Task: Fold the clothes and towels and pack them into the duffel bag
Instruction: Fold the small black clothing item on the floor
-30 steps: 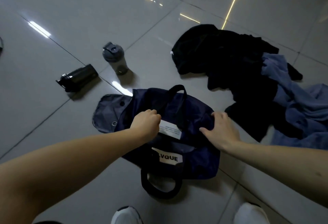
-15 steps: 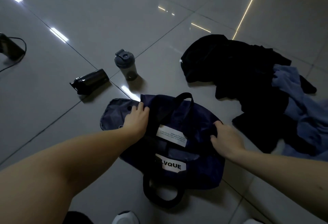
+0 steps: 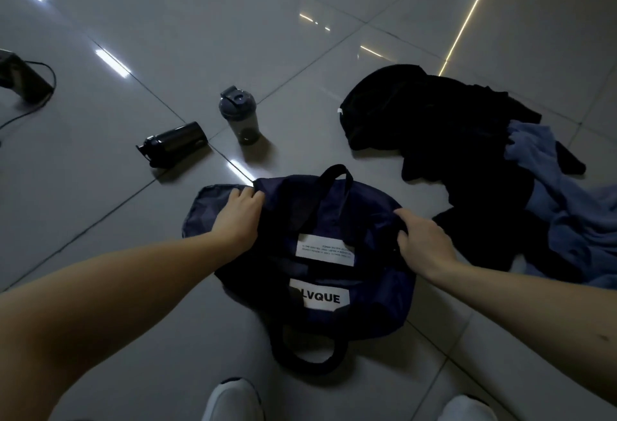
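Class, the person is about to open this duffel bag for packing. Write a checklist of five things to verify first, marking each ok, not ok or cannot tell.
1. Both hands on the duffel bag: left hand grips its left end, right hand pinches its right side. Ok.
2. Bag mouth open: it lies flat and the opening is not clear. Cannot tell.
3. Black clothes folded: crumpled heap. Not ok.
4. Blue towel folded: crumpled against the clothes. Not ok.
5. Bottles clear of the bag: upright shaker and lying black bottle sit apart from it. Ok.
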A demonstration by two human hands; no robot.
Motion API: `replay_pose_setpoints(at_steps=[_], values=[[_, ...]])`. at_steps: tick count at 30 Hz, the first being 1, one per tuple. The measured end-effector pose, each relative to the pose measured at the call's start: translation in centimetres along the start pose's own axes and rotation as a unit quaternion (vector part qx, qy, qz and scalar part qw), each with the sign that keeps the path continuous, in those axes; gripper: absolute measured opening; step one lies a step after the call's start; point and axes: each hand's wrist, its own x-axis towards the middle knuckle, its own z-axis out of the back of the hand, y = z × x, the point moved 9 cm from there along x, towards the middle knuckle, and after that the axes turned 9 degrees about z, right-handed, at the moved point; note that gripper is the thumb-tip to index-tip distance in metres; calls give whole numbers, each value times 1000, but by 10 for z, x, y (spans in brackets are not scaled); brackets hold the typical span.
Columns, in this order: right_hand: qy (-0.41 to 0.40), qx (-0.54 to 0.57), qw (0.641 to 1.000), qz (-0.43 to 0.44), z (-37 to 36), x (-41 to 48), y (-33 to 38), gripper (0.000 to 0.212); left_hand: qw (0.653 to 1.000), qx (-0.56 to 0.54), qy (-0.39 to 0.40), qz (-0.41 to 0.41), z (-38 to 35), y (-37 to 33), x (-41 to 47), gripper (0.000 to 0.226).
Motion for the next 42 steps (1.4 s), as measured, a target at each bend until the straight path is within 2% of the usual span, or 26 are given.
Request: replay_pose_setpoints(at_steps=[4,9,14,20,28,31,34,38,42], values=[[-21,-5,999,33,15,4,27,43,1000,4,-12,-11,19,25,-20,36],[-35,1,994,103,26,24,90,37,1000,8,-19,7,49,68,-49,27],[-4,-24,985,173,2,46,185,35,996,14,-3,91,58,134,-86,31],[37,-12,976,212,-50,76,281,32,979,30,35,200,34,223,-132,24],[34,-15,970,241,-110,100,350,29,960,57,66,264,4,275,-140,15],[47,-9,975,217,-114,102,341,26,959,56,98,258,2,264,-133,11],[58,6,977,203,-98,98,321,25,971,41,82,221,21,227,-115,7],[32,-11,980,197,-49,91,276,35,989,47,47,130,52,150,-79,5],[14,-45,986,161,0,83,199,40,998,38,25,34,70,56,-38,3]])
